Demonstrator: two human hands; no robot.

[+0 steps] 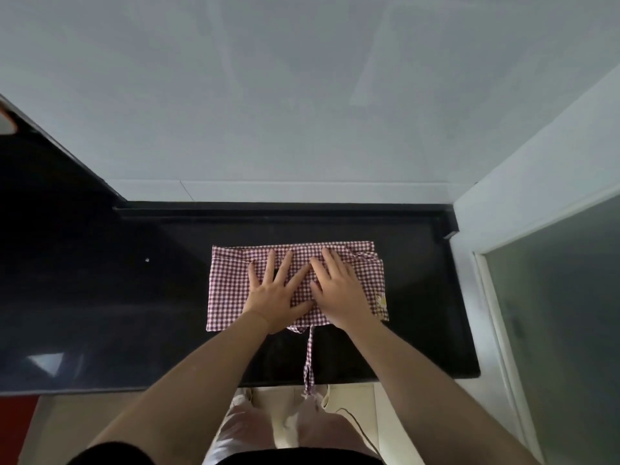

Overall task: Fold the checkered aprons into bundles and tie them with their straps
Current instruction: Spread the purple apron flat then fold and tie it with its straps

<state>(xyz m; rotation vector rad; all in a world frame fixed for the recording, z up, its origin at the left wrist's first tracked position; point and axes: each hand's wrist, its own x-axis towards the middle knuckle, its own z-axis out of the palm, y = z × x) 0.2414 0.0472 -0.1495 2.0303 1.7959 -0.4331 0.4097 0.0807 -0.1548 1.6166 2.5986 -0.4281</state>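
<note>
Pressing flat at frame centre, the left hand [273, 293] and right hand [339, 290], fingers spread wide and gripping nothing, hold the folded red-and-white checkered cloth apron [228, 286] on the glossy black stone counter [134, 297], probably smoothing creases; its strap [310, 357] hangs over the near edge, likely kept free for tying.

Apron [228, 290] lies on counter [134, 297], strap [310, 357] over its near edge.
</note>
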